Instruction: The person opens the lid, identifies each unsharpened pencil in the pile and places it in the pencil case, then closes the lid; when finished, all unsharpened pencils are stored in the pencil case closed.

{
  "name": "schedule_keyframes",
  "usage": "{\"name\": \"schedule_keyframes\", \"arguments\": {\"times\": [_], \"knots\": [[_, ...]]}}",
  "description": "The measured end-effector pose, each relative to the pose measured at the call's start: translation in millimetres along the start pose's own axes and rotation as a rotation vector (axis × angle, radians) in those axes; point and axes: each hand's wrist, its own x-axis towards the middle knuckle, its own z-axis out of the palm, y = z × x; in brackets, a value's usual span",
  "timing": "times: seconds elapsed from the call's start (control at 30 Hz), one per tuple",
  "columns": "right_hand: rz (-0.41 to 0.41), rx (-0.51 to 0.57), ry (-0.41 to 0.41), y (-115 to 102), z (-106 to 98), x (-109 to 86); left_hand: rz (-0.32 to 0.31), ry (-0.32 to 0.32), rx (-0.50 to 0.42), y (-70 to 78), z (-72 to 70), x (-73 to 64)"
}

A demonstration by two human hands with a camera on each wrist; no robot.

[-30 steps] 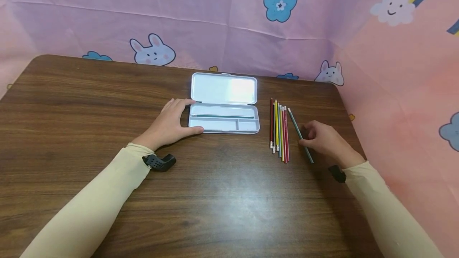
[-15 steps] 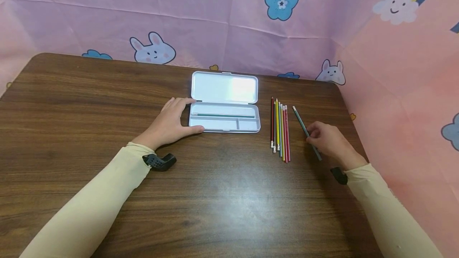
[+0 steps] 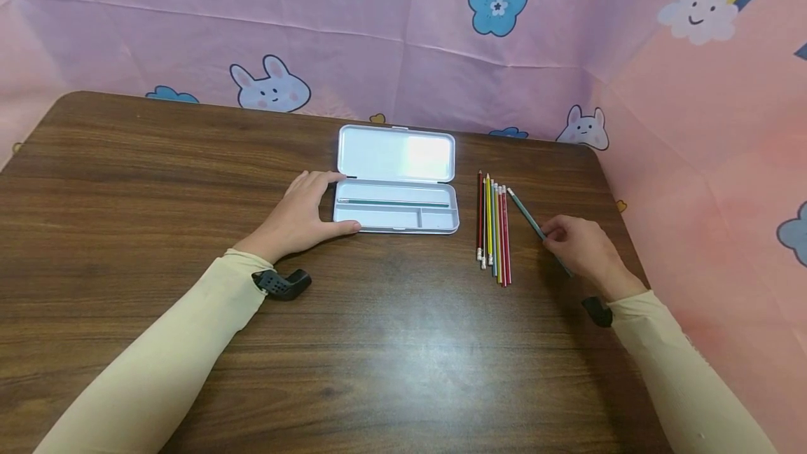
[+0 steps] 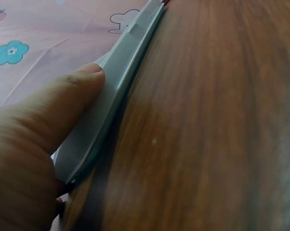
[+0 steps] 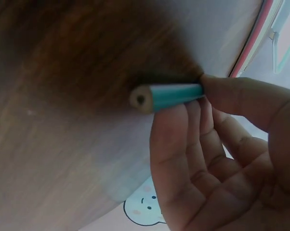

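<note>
An opened white pencil case (image 3: 377,216) lies on the table, its lid folded back. My left hand (image 3: 293,219) holds its left end, thumb at the front wall and fingers at the hinge corner. In the left wrist view the thumb (image 4: 82,89) presses on the case wall (image 4: 121,72). One green pencil (image 3: 403,203) lies in the long rear compartment. On the right, my right hand (image 3: 581,247) pinches another green pencil (image 3: 527,214) between thumb and fingers, its eraser end pointing away to the left. The right wrist view shows this pencil's (image 5: 176,96) unsharpened end close up.
Several coloured pencils, among them a red pencil (image 3: 506,244) and a yellow pencil (image 3: 489,223), lie side by side between the case and my right hand. Patterned cloth (image 3: 353,33) hangs behind and to the right of the wooden table (image 3: 353,342).
My right hand with the green pencil has shifted slightly right. The pencil's eraser end swung right, then back left toward the row. My left hand stays on the case.
</note>
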Motion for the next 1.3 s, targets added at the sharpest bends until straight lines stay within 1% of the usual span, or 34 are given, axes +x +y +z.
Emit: {"name": "schedule_keyframes", "arguments": {"times": [0.17, 0.3, 0.37, 0.47, 0.57, 0.63, 0.77, 0.87, 0.93, 1.1, 1.3], "knots": [[0.000, -0.018, 0.049, 2, -1, 0.0, -0.008, -0.003, -0.004, -0.2, -0.7, -1.3], [-0.030, -0.039, 0.130, 1, -4, 2.9, -0.004, -0.001, 0.000, -1.0, -1.0, -1.9], [-0.065, -0.047, 0.176, -4, -5, 5.4, -0.003, -0.001, 0.000, -1.1, -1.2, -1.9], [-0.138, -0.049, 0.242, -16, -5, 10.6, 0.000, -0.002, 0.000, -1.3, -1.3, -1.6], [-0.222, -0.055, 0.288, -33, -4, 17.8, 0.002, -0.006, 0.002, -1.3, -1.3, -1.5], [-0.279, -0.062, 0.302, -47, -2, 24.2, 0.003, -0.006, 0.005, -1.2, -1.2, -1.2], [-0.405, -0.089, 0.303, -75, 2, 37.5, 0.013, -0.004, 0.004, -0.4, -1.0, -0.3], [-0.493, -0.117, 0.286, -96, 6, 46.4, 0.020, -0.003, 0.000, 0.3, -1.0, 0.1], [-0.536, -0.130, 0.266, -108, 9, 51.1, 0.023, -0.003, -0.001, 0.7, -0.8, 0.4], [-0.608, -0.157, 0.227, -130, 17, 62.2, 0.024, -0.001, -0.004, 0.8, -0.9, 0.6], [-0.648, -0.192, 0.185, -149, 31, 76.3, 0.010, -0.004, -0.011, -1.0, -1.1, -0.7]]}}
